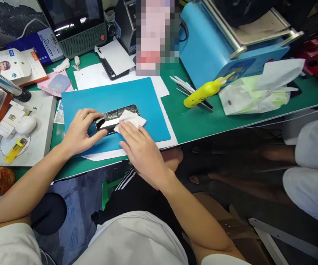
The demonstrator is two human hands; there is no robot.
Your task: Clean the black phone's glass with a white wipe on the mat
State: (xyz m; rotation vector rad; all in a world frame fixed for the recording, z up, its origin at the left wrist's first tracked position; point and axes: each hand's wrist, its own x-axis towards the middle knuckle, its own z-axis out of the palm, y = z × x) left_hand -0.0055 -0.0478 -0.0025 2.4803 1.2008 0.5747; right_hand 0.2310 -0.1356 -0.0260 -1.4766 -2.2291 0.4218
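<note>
A dark smartphone lies on a blue mat, its glossy surface catching a bright reflection. My left hand, with a ring on one finger, holds the phone's left end between the fingers and thumb. A folded white wipe covers part of the phone's right half. With fingers together, my right hand presses this wipe onto the surface. The blue mat rests on white paper over the green tabletop.
Behind the mat is another dark phone-like item under white paper. A yellow bottle, tweezers-like tools and a wipes pack lie to the right, before a blue machine. A lighter sits left. Another person's legs show at right.
</note>
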